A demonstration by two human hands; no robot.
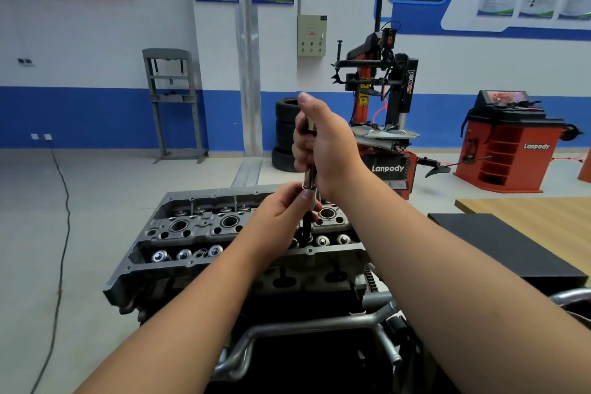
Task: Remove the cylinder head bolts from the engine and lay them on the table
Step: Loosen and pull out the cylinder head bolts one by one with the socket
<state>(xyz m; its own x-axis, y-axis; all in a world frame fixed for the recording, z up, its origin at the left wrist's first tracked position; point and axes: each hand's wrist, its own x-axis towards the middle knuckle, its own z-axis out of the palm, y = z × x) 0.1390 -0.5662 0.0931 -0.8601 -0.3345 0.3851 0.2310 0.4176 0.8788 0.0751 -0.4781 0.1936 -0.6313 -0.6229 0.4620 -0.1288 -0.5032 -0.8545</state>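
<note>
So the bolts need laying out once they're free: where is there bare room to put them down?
The black mat on the wooden table right of the engine lies bare, as does the wood strip behind it. The cylinder head top is crowded: both hands, left and right, grip the socket tool there.

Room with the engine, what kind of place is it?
Likely a car repair training workshop: an engine on a stand, a tyre changer, stacked tyres by the wall.
</note>
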